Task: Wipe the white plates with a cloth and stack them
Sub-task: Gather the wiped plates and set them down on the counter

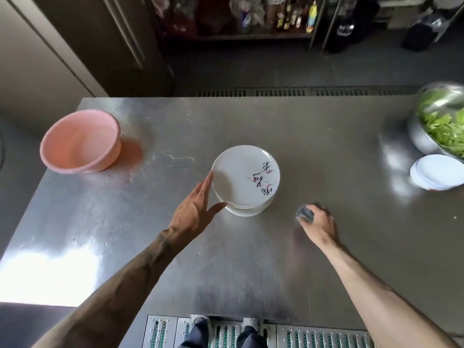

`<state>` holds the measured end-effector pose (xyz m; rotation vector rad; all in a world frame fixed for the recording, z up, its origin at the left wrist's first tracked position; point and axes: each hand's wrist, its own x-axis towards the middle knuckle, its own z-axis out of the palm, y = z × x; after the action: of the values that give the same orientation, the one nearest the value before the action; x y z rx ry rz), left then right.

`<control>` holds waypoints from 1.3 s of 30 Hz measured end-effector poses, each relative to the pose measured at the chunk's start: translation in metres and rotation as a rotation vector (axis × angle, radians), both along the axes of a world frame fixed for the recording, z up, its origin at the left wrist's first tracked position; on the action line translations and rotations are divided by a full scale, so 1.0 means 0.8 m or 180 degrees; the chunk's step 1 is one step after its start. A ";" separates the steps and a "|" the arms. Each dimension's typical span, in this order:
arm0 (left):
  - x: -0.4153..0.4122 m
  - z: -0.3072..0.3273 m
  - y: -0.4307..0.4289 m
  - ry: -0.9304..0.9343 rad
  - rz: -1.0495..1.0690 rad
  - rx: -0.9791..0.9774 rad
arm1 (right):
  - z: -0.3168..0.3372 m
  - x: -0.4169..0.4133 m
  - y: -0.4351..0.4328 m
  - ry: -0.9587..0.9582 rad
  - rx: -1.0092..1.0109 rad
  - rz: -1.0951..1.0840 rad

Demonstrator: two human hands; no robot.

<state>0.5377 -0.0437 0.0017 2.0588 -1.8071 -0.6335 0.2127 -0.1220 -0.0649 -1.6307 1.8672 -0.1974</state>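
A stack of white plates with dark lettering on the top one stands in the middle of the steel table. My left hand lies against the stack's left side, fingers straight, with the fingertips at the top plate's rim and the thumb near the lower plates. To the right of the stack, my right hand rests on the table and grips a bunched grey cloth. A second pile of white plates sits at the right edge.
A pink plastic basin stands at the far left, with a small puddle of water between it and the stack. A steel bowl of green leaves sits at the far right, above the second pile.
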 end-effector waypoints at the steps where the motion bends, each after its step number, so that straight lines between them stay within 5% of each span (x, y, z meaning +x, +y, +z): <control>1: -0.003 0.003 0.003 -0.0030 0.0005 0.0023 | 0.011 0.000 -0.001 -0.0048 -0.0007 0.0022; 10: 0.006 0.065 -0.015 -0.0717 -0.0248 -0.0133 | 0.185 0.038 -0.053 0.0637 -0.0834 0.1328; 18: 0.028 0.107 -0.052 -0.0904 -0.0100 -0.0126 | 0.240 0.080 -0.062 0.0993 -0.0992 0.1543; 26: 0.027 0.054 -0.075 0.0145 0.0406 0.0691 | 0.177 0.112 -0.071 0.0567 -0.0283 0.1230; 39: -0.017 -0.014 -0.080 0.2137 0.1582 0.0722 | 0.094 0.132 -0.067 -0.1583 0.0702 -0.0331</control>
<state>0.5242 -0.1078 -0.0096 1.9729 -0.8470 -1.2215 0.3184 -0.1753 0.0106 -1.2020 1.5285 -0.3881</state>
